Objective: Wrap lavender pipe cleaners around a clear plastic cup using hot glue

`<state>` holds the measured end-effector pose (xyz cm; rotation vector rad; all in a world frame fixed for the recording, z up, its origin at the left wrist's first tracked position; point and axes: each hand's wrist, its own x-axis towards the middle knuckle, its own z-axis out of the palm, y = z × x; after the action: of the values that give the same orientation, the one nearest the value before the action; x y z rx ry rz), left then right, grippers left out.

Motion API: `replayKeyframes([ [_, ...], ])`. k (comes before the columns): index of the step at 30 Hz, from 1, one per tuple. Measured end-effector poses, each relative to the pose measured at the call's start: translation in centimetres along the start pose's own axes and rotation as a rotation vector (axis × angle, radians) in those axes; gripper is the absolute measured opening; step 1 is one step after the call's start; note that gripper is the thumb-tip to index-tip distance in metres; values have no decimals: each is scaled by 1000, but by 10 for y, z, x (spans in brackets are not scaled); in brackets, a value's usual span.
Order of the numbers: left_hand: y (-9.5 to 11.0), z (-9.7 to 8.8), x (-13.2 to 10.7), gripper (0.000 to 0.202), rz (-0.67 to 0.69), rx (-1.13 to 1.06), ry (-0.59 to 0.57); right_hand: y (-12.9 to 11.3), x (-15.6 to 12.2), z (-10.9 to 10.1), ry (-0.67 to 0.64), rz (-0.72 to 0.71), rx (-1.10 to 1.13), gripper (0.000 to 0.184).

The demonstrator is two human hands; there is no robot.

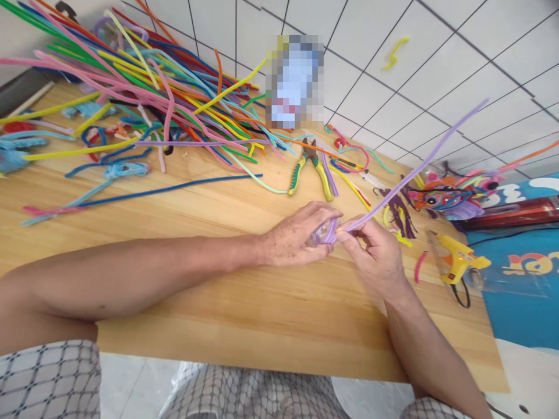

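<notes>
Checked fabric [253, 390] is showing nearest, below the table [262, 326]. Above the tabletop, the left hand [297, 233] is curling its fingers around purple loops [331, 231] (their inside is hiding from view); the right hand [378, 250] is pinching a purple pipe cleaner [406, 185] just beside them. Looping is looking partly done; a long tail is jutting out unbent. Pliers [324, 179] are lying beyond.

Your left hand [299, 235] and right hand [378, 250] make two; one long purple pipe cleaner [408, 176] extends from the latter. Before you are one table [209, 302], one pair of pliers [310, 152], one glue gun [458, 259] and one blurred phone [294, 81]. The heaped pipe cleaners [174, 99] overlap too much for counting.
</notes>
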<state>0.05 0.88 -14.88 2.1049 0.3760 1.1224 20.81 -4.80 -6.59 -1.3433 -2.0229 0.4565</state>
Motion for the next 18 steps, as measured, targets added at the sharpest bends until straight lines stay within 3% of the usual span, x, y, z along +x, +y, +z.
replayKeyframes([
  [10, 0, 0, 0, 54, 4, -8, 3, 0, 0, 1, 9, -17, -14, 5],
  [18, -1, 2, -1, 56, -9, -15, 9, 1, 0, 0, -7, 49, -1, 9],
])
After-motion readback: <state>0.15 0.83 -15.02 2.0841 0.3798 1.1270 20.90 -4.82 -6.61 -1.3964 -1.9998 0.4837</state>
